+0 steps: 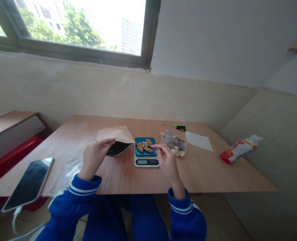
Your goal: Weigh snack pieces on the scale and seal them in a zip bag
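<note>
My left hand (pixel 96 154) pinches the upper edge of a brown paper bag (pixel 117 134), whose mouth gapes toward me and shows a dark inside. To the right of the bag sits a white kitchen scale (pixel 146 163) with a blue top and a small display. Several brown wedge-shaped pieces (pixel 145 146) lie on its top, with a small white item among them; their exact kind is unclear. My right hand (pixel 166 159) hovers at the scale's right edge, index finger stretched toward the pieces. Beside it, a clear zip bag (pixel 174 140) holds similar pale and dark pieces.
A green-and-black screwdriver (pixel 179 127) and white paper (pixel 199 140) lie behind the zip bag. At right stands a tilted-looking red-and-white bottle (pixel 240 149). Crumpled clear plastic (pixel 71 167) and a phone (pixel 29 184) with a cable are at left. The wooden table's front edge (pixel 226 191) is near me.
</note>
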The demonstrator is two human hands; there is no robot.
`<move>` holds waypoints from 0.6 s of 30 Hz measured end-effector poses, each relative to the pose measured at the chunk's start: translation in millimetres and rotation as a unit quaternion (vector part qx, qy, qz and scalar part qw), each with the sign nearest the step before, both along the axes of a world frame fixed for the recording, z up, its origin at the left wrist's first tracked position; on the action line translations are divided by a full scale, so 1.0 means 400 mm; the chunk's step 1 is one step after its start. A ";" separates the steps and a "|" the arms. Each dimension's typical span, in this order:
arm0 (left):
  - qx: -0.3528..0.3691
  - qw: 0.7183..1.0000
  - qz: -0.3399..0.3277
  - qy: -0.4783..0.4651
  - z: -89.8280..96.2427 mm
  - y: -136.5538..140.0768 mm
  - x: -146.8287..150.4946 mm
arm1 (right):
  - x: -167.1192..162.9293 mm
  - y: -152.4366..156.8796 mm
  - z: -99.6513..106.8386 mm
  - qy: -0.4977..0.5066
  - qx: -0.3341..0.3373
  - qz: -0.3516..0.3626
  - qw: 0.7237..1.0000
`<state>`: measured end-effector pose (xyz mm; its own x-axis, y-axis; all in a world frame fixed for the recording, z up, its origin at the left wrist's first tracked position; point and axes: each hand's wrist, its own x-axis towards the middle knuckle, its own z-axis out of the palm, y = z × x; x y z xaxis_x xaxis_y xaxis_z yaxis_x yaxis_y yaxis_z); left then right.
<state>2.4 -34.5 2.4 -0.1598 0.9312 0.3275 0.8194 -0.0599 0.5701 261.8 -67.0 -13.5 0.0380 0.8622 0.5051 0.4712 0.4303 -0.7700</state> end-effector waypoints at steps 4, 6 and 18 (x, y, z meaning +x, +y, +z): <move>0.007 1.000 -0.002 -0.008 -0.005 0.002 0.005 | -0.060 -0.037 -0.003 -0.041 -0.063 0.125 0.989; 0.003 1.000 -0.003 -0.008 -0.009 0.002 0.010 | -0.112 -0.050 -0.014 -0.077 -0.076 0.189 0.976; -0.007 0.999 -0.023 -0.025 -0.033 -0.020 0.020 | -0.325 0.034 -0.055 -0.332 -0.076 0.119 0.933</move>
<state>10.2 -42.5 -10.7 -0.1331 0.9423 0.3072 0.7868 -0.0880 0.6109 131.6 -53.3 -35.3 -0.4421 0.8694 0.2204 0.7706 0.4940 -0.4026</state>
